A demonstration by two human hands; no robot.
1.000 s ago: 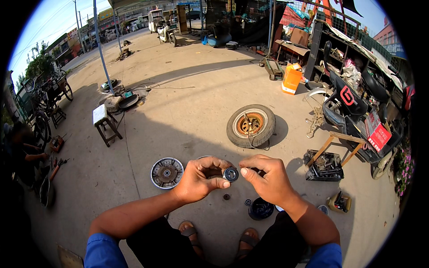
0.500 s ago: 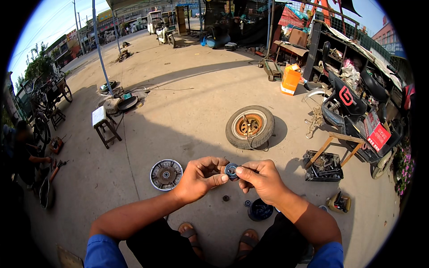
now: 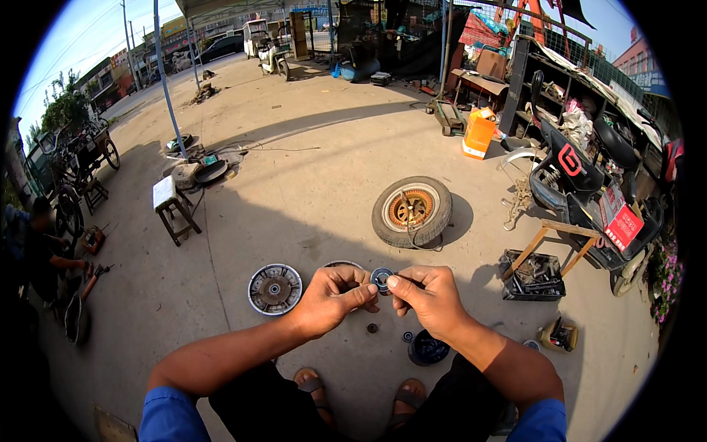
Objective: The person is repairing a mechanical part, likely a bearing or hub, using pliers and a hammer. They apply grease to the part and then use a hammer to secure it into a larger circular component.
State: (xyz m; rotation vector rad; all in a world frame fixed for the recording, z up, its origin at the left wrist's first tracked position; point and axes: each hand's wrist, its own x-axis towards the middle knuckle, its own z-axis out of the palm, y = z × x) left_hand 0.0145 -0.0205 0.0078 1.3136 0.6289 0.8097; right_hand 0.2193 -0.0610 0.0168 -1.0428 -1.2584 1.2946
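A small ball bearing (image 3: 381,279), a dark ring with a bright rim, is held up between my two hands over the ground. My left hand (image 3: 333,298) pinches its left edge between thumb and fingers. From the other side, my right hand (image 3: 429,297) grips it, thumb across its face. On the ground left of my left hand lies a round silver motor cover (image 3: 275,289) with a dark hub. A second round rim (image 3: 343,264) shows only partly behind the left hand. Below the hands sit a small dark round part (image 3: 373,328) and another small bearing (image 3: 407,336).
A dark tub (image 3: 428,348) of parts stands near my right foot. Ahead lies a tyred wheel (image 3: 412,211) with a cable. To the right are a black tool crate (image 3: 533,275) and a cut yellow container (image 3: 558,334); a stool (image 3: 168,199) stands left. Another person (image 3: 48,254) crouches far left.
The bearing has turned a little in my fingers, showing more of its face. Both hands have shifted slightly. A dark car has come into view on the far road.
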